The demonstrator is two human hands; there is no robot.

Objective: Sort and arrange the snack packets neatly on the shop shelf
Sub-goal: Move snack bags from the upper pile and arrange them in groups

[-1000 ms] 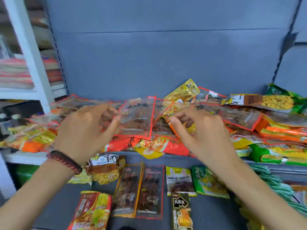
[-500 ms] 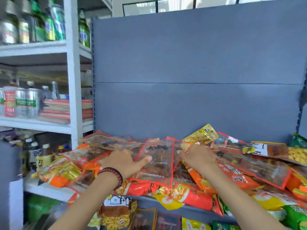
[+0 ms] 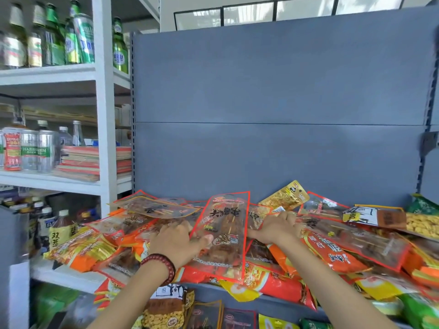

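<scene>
A heap of snack packets [image 3: 332, 255] covers the grey shelf [image 3: 266, 302]: orange, yellow, green and clear red-edged ones. My left hand [image 3: 178, 243] holds a long clear red-edged packet [image 3: 225, 231] of brown skewers, thumb on its face, lifted at a tilt above the heap. My right hand [image 3: 278, 227] lies just right of that packet, fingers curled down into the pile round another clear packet [image 3: 259, 216], thumb pointing left. A gold packet [image 3: 285, 197] leans on the back panel behind it.
The grey back panel [image 3: 273, 103] rises behind the heap. A white rack [image 3: 104, 138] on the left carries bottles [image 3: 78, 36] and cans [image 3: 31, 150]. More packets [image 3: 166, 309] lie on the lower shelf below my arms.
The view has tilted up from the lower shelf to the back panel. Both hands reached further into the heap, and the clear red-edged packet now stands more upright in my left hand.
</scene>
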